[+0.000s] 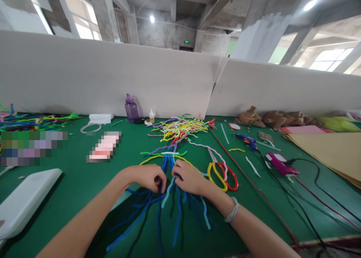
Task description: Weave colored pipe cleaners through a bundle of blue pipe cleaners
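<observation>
Dark blue yarn strands (168, 160) hang from a short white strip (170, 153) at the middle of the table and fan out toward me. My left hand (152, 178) is closed, its fingers curled down onto some blue strands. Close beside it, my right hand (188, 176) pinches the strands, and a light blue strand (168, 194) trails from under its fingers. The fingertips partly hide where the strands cross. A yellow strand (146, 159) and a green one lie across the top. Scissors (217, 171) with red and yellow handles rest right of my right hand.
Behind my hands lies a multicoloured yarn pile (183, 130). A purple bottle (131, 109) and small glue bottle (152, 116) stand at the back. To the right are a blue glue gun (248, 141), a magenta device (282, 164) and cables. A white power bank-like block (28, 198) lies left.
</observation>
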`<state>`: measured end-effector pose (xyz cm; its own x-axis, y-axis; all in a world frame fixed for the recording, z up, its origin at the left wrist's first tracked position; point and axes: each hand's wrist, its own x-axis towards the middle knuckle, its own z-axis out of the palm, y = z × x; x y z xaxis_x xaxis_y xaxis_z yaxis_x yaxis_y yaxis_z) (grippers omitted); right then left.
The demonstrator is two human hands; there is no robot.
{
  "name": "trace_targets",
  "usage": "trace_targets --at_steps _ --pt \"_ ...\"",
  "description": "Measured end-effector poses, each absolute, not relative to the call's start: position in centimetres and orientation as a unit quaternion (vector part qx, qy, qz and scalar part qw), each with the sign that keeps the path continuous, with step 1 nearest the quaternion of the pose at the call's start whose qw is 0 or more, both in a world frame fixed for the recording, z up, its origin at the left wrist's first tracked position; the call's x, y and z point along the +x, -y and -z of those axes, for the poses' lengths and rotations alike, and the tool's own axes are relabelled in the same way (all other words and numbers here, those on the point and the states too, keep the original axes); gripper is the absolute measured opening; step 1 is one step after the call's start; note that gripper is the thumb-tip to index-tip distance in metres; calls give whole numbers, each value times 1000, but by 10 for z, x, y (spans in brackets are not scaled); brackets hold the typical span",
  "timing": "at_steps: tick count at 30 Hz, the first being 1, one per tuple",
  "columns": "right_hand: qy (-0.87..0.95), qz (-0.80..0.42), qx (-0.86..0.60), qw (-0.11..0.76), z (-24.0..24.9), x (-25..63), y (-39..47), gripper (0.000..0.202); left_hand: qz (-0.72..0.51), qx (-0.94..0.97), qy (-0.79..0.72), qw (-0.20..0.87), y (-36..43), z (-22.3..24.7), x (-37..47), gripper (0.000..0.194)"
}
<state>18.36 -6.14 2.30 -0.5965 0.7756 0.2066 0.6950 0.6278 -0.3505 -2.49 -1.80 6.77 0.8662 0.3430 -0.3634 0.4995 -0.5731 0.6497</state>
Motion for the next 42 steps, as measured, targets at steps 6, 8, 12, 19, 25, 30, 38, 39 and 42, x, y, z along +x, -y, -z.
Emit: trace_targets --at_steps 6,8,12,19,25,30,38,39,42 --pt "884 -119 -416 176 -23 184 62 9 97 880 -243 397 19 -67 -23 17" --pt "884 -120 -417 174 -24 183 62 9 94 881 -242 395 18 -65 -23 15" --pt "884 -116 -419 172 -24 183 62 9 76 883 -235 400 15 -61 -24 12" --pt "889 -111 -411 170 -22 185 61 11 66 861 -244 441 7 -73 -30 16" --pt "892 -121 -401 169 -24 188 61 17 26 872 -225 433 2 -78 -34 12" --pt "894 -150 -386 171 -25 190 61 22 55 853 -238 462 6 -81 -33 12" --pt "890 -167 -387 175 -24 191 60 20 87 841 -291 448 -4 -73 -44 22" --pt "890 -169 -386 176 -24 191 60 20 84 838 -299 449 -5 -73 -45 22" --pt "889 -173 -385 175 -25 191 60 21 58 830 -323 451 -7 -74 -48 22"
